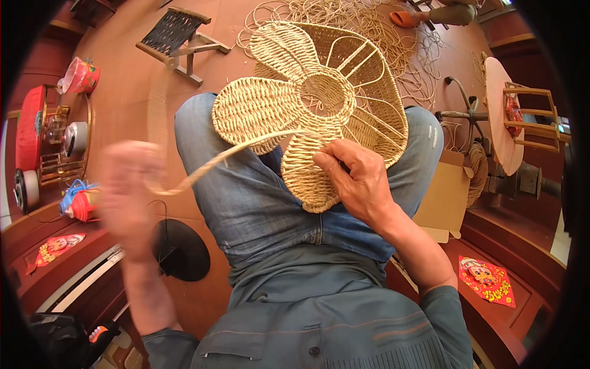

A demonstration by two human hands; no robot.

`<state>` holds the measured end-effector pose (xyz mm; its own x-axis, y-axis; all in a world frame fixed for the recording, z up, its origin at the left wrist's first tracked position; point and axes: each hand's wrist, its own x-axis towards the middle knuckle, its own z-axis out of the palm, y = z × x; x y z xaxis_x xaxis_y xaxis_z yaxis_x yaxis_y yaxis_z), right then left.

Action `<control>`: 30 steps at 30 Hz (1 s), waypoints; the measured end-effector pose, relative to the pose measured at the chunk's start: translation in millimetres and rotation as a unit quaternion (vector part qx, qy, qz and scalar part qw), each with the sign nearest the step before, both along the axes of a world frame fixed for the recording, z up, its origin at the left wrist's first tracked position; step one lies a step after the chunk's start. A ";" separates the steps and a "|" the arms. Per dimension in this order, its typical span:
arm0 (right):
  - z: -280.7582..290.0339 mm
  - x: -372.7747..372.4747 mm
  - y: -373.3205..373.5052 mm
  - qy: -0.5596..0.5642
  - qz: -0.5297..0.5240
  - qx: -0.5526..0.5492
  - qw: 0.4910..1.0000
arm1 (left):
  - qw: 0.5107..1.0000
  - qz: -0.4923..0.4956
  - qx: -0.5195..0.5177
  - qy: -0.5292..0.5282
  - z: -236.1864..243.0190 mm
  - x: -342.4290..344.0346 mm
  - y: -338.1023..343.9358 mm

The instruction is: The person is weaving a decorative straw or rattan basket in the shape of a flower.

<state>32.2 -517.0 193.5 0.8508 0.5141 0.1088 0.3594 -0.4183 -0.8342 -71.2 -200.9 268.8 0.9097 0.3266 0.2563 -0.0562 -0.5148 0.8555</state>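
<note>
Across my knees rests a woven straw-coloured basket (388, 92) with a flower-shaped front. Three of the flower's petals (258, 112) are filled with weave, while the petal outlines at the right are open frames with bare spokes (362, 61). My right hand (359, 178) is closed on the lower petal, thumb and forefinger pinched at its right edge. A pale cord (224, 155) runs from that petal, near the ring in the centre, out to my left hand (130, 187). That hand is raised at the left and smeared by motion, with the cord leading into it.
Loose cord (424, 61) lies heaped on the floor beyond the basket. A folding stool (172, 37) stands at the far left, and a black round disc (181, 249) by my left thigh. Cardboard (439, 197) and a round-topped stool (501, 117) are at the right. Someone's orange shoe (402, 19) shows at the top.
</note>
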 end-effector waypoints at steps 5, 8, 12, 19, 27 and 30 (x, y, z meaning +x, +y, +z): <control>-11.0 -1.6 -9.7 0.057 -0.043 -0.004 0.997 | 0.973 -0.045 0.213 -0.072 -66.7 -14.0 -81.8; -13.4 -0.7 -12.4 0.070 -0.046 -0.026 0.996 | 0.978 0.065 0.126 -0.152 -71.5 -32.2 -81.7; -13.0 -1.5 -12.5 0.128 -0.073 0.041 0.988 | 0.958 -0.105 0.229 -0.137 -75.1 -48.5 -97.6; -4.5 0.5 -13.6 0.127 -0.061 0.017 0.990 | 0.973 -0.098 0.207 -0.031 -112.1 -21.8 -119.3; -3.8 -2.7 -17.5 0.131 -0.069 0.020 0.989 | 0.948 -0.168 0.266 -0.053 -106.9 -11.5 -109.2; -0.2 -7.2 -18.5 0.176 -0.094 0.061 0.978 | 0.944 -0.189 0.271 -0.005 -99.7 -9.6 -107.0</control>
